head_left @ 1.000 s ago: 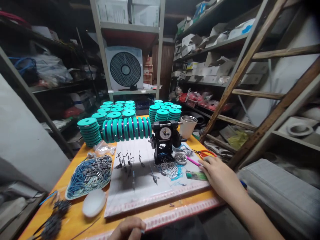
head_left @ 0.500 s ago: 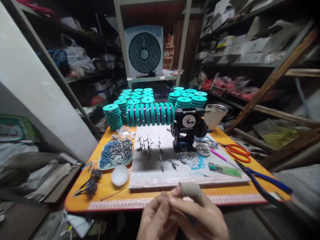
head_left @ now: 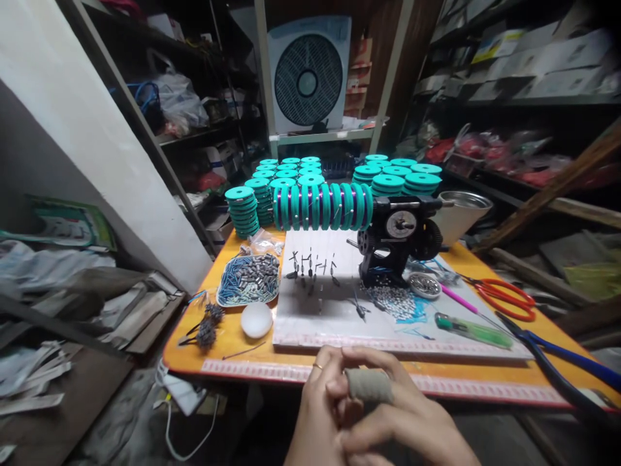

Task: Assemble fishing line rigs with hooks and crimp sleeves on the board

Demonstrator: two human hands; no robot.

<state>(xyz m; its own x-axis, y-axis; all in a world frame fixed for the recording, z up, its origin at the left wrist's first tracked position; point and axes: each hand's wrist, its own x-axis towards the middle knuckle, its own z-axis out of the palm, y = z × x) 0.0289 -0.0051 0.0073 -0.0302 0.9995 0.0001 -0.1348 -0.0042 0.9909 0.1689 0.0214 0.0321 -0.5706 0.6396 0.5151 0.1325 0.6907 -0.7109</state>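
My left hand (head_left: 320,404), with a ring on one finger, is closed in front of the table's near edge. Against it presses my right hand (head_left: 405,408), whose finger is wrapped in a grey-green band; its fingers are bent over the left hand. Whatever lies between the fingers is hidden. Beyond them a white board (head_left: 330,330) carries small dark line rigs (head_left: 310,268) with weights, some apparently hanging above it. A row of teal line spools (head_left: 323,207) sits on the shaft of a black winding machine (head_left: 388,249).
A tray (head_left: 220,296) of weights and blue tubes and a white round dish (head_left: 257,320) lie left. Right are beads (head_left: 398,301), a green cutter (head_left: 473,331), red-handled scissors (head_left: 507,299) and blue-handled pliers (head_left: 572,356). Stacked teal spools (head_left: 241,213) and a cup (head_left: 460,217) stand behind.
The view has swung left, so the table appears further right. My hands have gone from fingertips meeting to a closer clasp, the right fingers now over the left hand.
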